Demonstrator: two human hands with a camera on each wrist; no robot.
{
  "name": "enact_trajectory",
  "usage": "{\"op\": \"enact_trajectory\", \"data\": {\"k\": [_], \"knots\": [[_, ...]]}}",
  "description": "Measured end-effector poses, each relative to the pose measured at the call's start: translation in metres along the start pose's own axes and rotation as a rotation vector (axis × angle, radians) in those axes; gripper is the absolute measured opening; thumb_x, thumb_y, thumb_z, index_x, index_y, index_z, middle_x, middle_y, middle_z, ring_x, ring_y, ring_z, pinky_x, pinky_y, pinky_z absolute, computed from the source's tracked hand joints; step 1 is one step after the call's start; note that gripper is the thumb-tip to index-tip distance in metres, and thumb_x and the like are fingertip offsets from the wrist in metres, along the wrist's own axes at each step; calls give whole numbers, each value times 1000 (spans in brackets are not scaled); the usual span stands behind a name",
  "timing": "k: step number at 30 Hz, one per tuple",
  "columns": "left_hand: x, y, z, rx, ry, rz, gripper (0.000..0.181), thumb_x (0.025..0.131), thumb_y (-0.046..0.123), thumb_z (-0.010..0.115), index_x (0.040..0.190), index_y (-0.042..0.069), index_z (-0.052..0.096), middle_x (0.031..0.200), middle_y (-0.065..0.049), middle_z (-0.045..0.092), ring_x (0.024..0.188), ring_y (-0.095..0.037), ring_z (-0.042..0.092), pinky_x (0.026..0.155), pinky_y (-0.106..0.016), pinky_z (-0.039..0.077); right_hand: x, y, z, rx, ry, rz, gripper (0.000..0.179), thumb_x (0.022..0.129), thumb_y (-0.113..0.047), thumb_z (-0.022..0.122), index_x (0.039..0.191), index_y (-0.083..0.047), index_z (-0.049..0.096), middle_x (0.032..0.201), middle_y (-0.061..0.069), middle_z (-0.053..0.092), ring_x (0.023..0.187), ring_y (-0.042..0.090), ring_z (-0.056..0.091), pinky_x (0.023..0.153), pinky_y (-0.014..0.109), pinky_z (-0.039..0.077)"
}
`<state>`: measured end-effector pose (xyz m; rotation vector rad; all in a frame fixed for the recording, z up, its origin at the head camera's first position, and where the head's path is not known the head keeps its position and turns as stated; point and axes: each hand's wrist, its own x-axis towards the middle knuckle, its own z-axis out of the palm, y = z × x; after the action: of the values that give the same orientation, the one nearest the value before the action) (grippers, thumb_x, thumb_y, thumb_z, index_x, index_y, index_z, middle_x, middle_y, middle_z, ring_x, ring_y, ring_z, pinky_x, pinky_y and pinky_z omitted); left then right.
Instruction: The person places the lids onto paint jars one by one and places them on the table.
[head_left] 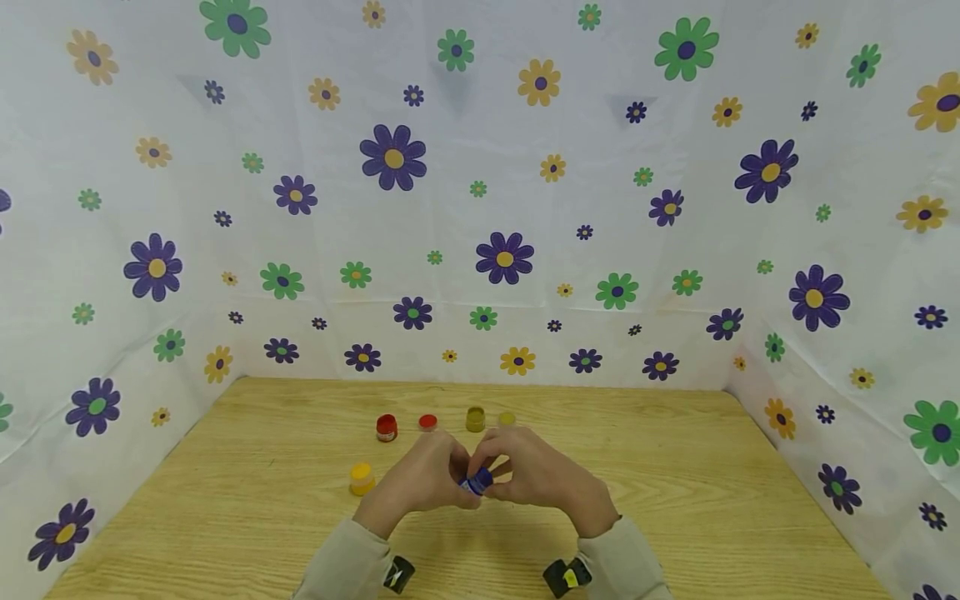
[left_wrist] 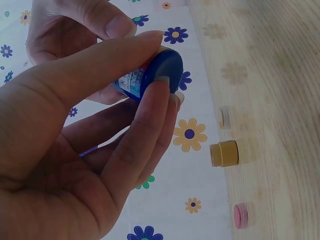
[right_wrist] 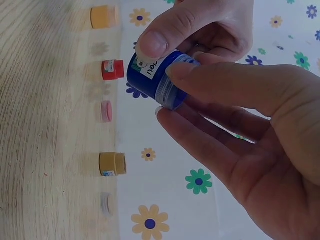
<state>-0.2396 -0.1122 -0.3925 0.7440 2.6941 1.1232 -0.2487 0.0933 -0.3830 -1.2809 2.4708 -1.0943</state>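
Note:
Between both hands is a small blue paint jar [head_left: 480,481], raised above the wooden table and tilted. My left hand [head_left: 427,477] grips the body, thumb and fingers curled round its labelled side and base; the blue base [left_wrist: 169,69] shows in the left wrist view. From the other end, my right hand [head_left: 538,472] pinches the ribbed, clear-edged lid [right_wrist: 169,95] between thumb and fingers. The lid sits on the jar's mouth. A white label [right_wrist: 146,69] shows beside the left thumb in the right wrist view.
Behind the hands stand a red jar [head_left: 386,428] and an ochre jar [head_left: 476,420], both uncapped. A red lid [head_left: 427,422] and a yellowish lid [head_left: 507,419] lie beside them. A capped yellow jar [head_left: 362,479] is left of my left hand. Flowered cloth [head_left: 450,217] surrounds the table [head_left: 675,467].

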Motion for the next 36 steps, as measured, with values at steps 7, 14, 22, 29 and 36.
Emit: {"op": "enact_trajectory", "data": {"k": [7,14,22,29,36], "knots": [[-1,0,0,-10,-5,8,17,73,8,90,86,5,79,75,-1,76,64,-9,65,60,-23,54,1,1,1,-9,6,34,18,90,-1,76,107,-5,77,104,9,72,93,13,71,77,18,58],[-2,0,-1,3,7,16,16,74,9,90,84,6,79,72,0,75,62,-9,64,58,-23,53,2,2,3,-68,32,6,17,91,-4,76,108,-4,79,98,8,74,85,7,70,73,15,56],[-3,1,-2,-24,20,15,12,73,7,90,81,7,81,70,-1,76,61,-9,66,57,-24,54,2,2,3,-101,48,-25,14,92,-5,75,105,-4,80,94,7,77,80,6,70,70,15,56],[-3,3,2,-21,35,22,13,73,4,89,81,5,79,70,-1,75,60,-8,63,56,-23,52,3,0,5,-115,57,-7,15,92,-5,75,106,-3,80,95,9,77,79,7,71,70,14,55],[1,-1,9,14,48,-13,18,73,5,88,88,3,78,77,-3,76,67,-9,65,63,-26,55,-1,4,-4,-135,72,42,21,95,-10,73,115,-2,74,100,11,76,86,15,72,73,16,56]]}}
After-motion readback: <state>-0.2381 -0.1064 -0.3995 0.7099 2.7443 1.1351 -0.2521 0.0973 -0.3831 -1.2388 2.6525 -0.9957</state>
